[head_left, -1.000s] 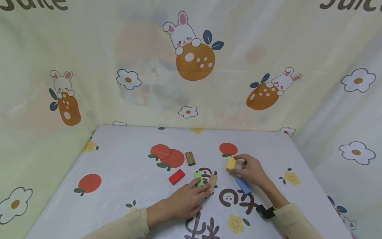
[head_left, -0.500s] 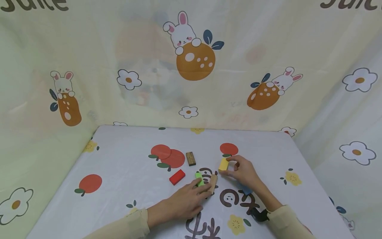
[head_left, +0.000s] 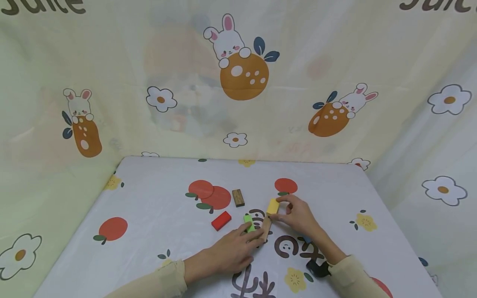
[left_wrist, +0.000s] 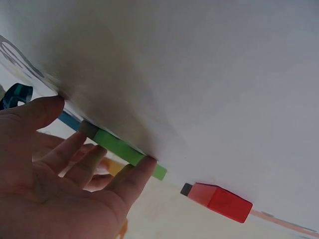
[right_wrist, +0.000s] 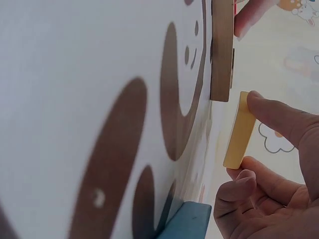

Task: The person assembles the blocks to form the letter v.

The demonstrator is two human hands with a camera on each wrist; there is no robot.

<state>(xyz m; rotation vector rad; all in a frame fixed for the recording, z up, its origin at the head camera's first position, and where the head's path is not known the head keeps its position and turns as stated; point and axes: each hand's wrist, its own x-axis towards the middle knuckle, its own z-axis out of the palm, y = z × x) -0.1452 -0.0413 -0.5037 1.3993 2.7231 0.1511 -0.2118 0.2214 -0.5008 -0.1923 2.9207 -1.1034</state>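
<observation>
My right hand [head_left: 299, 215] pinches a yellow wooden block [head_left: 273, 206] between thumb and fingers. In the right wrist view the yellow block [right_wrist: 240, 130] is tilted, just past the end of a plain wooden block [right_wrist: 222, 52]. My left hand [head_left: 232, 250] rests with spread fingers at a green block [head_left: 249, 222] and the plain wooden block [head_left: 266, 228]. Seen from the left wrist, its fingertips touch the long side of the green block [left_wrist: 122, 149]. A blue block [right_wrist: 187, 221] lies near my right hand; in the head view my wrist hides most of it.
A red block [head_left: 221, 221] lies left of the green one. Farther back is a dark brown block [head_left: 238, 198]. The table [head_left: 156, 198] wears a printed cloth, with patterned curtains [head_left: 186, 124] behind and at both sides. A black wrist device [head_left: 318, 269] sits at my right sleeve.
My right hand has carried the yellow block leftward to the far end of the plain wooden block, and its wrist now covers most of the blue block. My left hand keeps its place.
</observation>
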